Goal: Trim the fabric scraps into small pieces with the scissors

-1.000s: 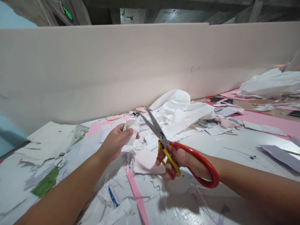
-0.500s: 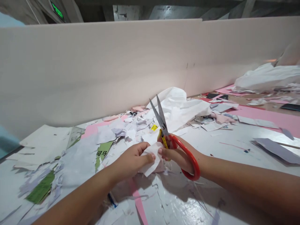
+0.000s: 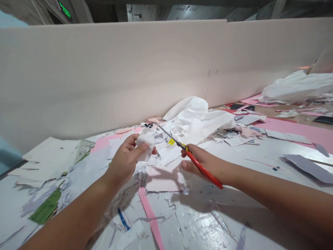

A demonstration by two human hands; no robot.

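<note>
My left hand (image 3: 125,160) pinches a small white scrap of paper (image 3: 145,143) between thumb and fingers, lifted a little above the table. My right hand (image 3: 208,166) grips scissors (image 3: 193,159) with red and yellow handles. Their blades look closed and point left toward the scrap, the tip just short of it. Under both hands lies a pale pink paper piece (image 3: 163,179) among white shreds.
A long pale board (image 3: 130,73) walls off the far side. Crumpled white sheets (image 3: 197,119) lie behind the scissors, another white heap (image 3: 296,86) at far right. Pink sheets (image 3: 299,130), grey paper (image 3: 309,166) and green scraps (image 3: 44,208) litter the glossy white tabletop (image 3: 208,229).
Half a second ago both hands met over the scrap with the blades pointing up. Now my left hand has carried the scrap up and left, and the scissors have tipped flat toward it.
</note>
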